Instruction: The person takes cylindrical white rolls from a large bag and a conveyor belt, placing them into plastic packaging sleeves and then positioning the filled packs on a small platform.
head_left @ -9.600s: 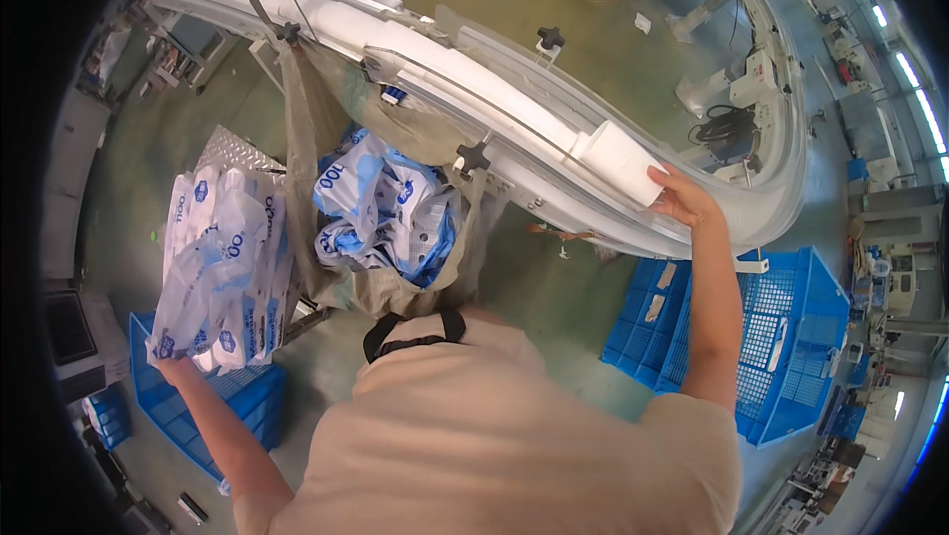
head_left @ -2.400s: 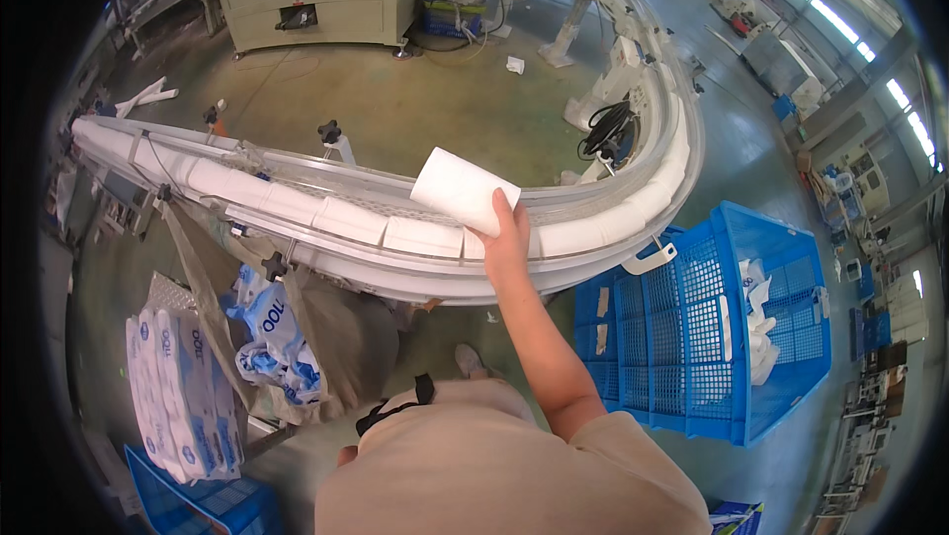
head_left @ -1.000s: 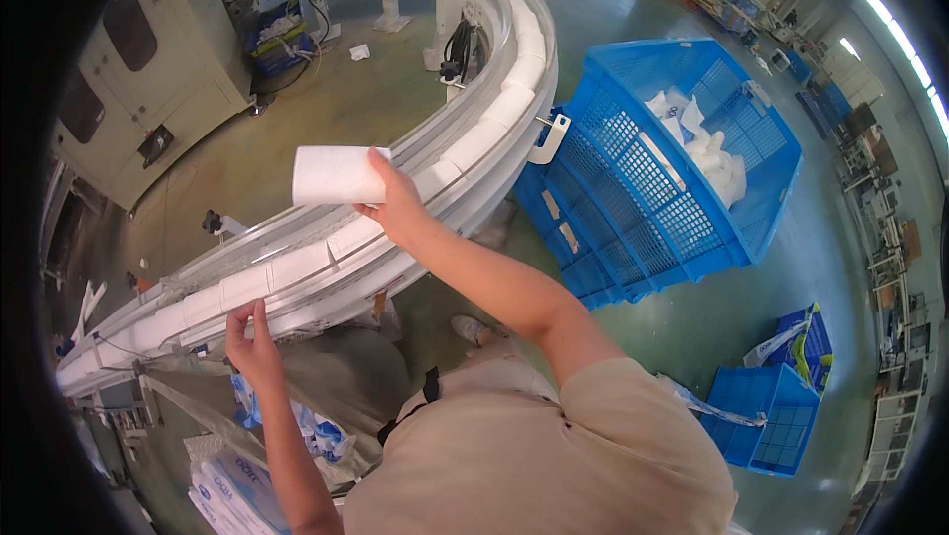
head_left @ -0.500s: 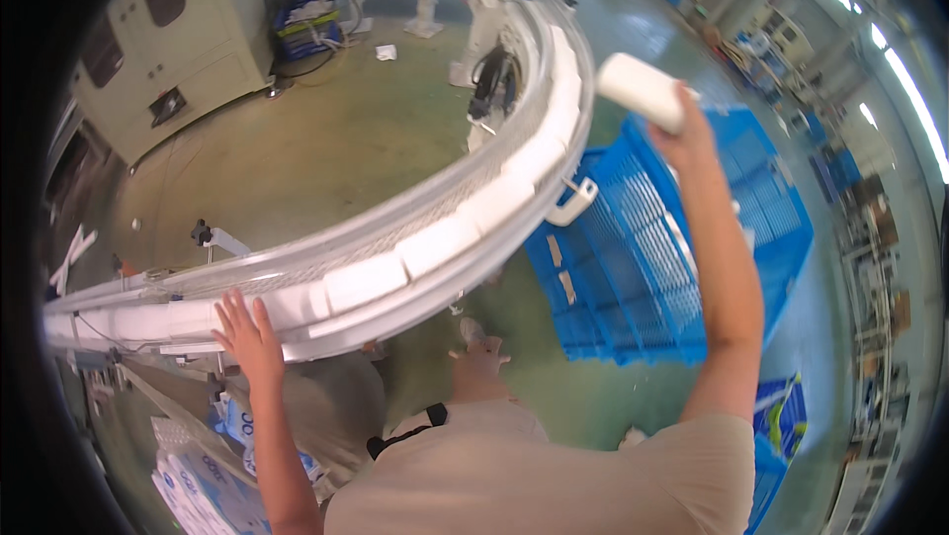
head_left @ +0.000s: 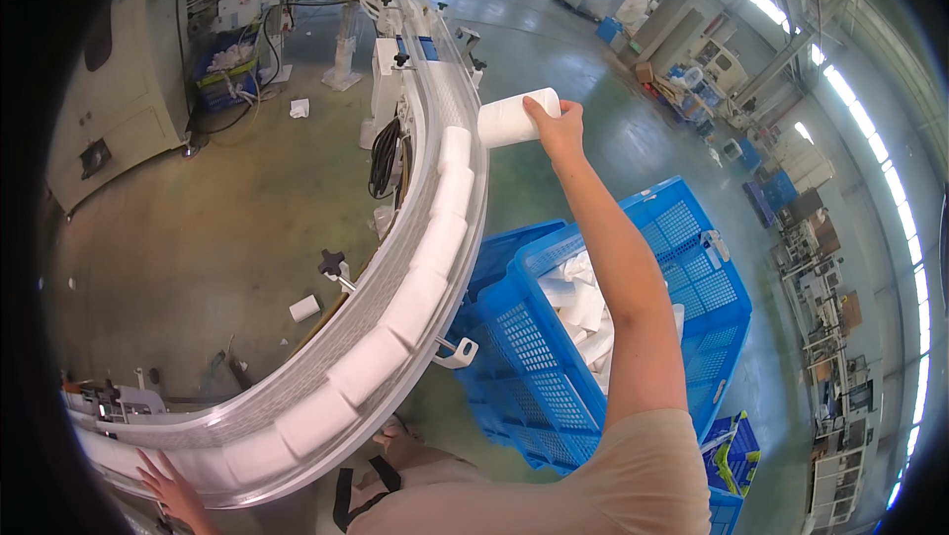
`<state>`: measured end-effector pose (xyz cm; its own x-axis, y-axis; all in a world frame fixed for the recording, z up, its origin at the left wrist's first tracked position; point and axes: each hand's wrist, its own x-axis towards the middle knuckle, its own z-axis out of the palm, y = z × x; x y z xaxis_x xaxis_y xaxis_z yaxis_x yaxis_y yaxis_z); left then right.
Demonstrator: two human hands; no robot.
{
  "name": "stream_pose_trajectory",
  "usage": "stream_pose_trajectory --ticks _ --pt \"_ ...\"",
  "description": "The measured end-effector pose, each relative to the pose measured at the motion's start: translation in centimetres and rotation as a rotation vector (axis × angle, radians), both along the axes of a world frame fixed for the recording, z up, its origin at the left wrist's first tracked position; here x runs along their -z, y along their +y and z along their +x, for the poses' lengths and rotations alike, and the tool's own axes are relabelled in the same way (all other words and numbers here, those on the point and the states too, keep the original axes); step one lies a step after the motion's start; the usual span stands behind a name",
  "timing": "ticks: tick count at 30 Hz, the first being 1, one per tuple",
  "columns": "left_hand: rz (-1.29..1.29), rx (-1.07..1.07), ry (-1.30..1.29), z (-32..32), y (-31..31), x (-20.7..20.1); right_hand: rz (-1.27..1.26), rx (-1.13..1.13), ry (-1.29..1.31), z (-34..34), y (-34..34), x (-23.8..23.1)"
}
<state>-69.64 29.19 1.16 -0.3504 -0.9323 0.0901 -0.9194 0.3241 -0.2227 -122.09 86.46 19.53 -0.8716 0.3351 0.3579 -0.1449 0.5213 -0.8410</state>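
With my right hand (head_left: 561,128), I grip the right end of a plain white cylindrical roll (head_left: 510,122) toward one o'clock, while my left hand (head_left: 172,491) spreads its fingers at eight. My right arm reaches up from five o'clock, bent slightly at the elbow, passing above a blue crate (head_left: 529,349) of white pieces. Left of the roll curves the conveyor (head_left: 437,102), contact unclear, its outer rail edging a row of white rolls (head_left: 413,306), with green floor (head_left: 217,258) inside at nine.
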Motion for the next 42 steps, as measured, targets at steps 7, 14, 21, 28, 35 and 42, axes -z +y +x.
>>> stream_pose_trajectory --ticks 7,14,21,28,35,42 --pt "-0.139 0.297 -0.425 3.3 -3.4 2.3 0.153 0.01 -0.039 -8.4 5.1 3.3" --pt "0.059 0.17 1.029 4.3 -3.0 3.2 0.422 0.025 0.088 -13.2 3.2 5.2" --pt "0.118 0.114 1.02 4.2 -2.0 2.8 0.508 -0.233 0.004 -15.7 0.2 9.1" --pt "0.138 0.105 1.034 3.5 -1.9 2.7 0.293 -0.67 -0.426 -15.2 0.6 13.0" --pt "-0.008 0.086 0.991 4.9 -2.0 3.8 1.118 -0.307 -0.244 -11.7 -5.5 8.8" --pt "-0.039 0.047 0.939 1.8 3.5 0.0 0.286 -0.393 0.768 -10.6 -14.0 -0.7"
